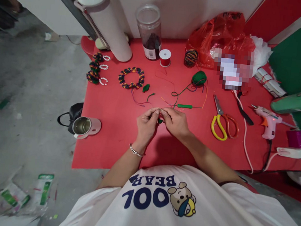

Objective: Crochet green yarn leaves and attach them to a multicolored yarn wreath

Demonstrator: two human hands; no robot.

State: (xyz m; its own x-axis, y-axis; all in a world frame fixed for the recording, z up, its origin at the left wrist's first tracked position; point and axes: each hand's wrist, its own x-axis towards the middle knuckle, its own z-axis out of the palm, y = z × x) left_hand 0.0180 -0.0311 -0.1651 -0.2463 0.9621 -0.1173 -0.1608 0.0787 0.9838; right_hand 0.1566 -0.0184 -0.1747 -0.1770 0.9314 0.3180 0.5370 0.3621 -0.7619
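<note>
My left hand (148,121) and my right hand (176,122) meet fingertip to fingertip over the red table. Both are closed in a pinch on a small green yarn piece (160,121), which shows just beneath the fingers; most of it is hidden. From a green yarn ball (199,78), a strand loops down toward my right hand. Just beyond the fingers lies a crochet hook with a green handle (185,106). A small green leaf-shaped piece (145,88) and a short green yarn scrap (150,96) rest beyond my left hand.
A multicoloured crocheted ring (131,78) lies at left, near beaded pieces (93,76), a tall bottle (106,23) and a mug (86,127). Scissors (220,119) and a pink glue gun (268,120) with cables sit right. Behind stand a jar (149,34) and thread spool (165,58).
</note>
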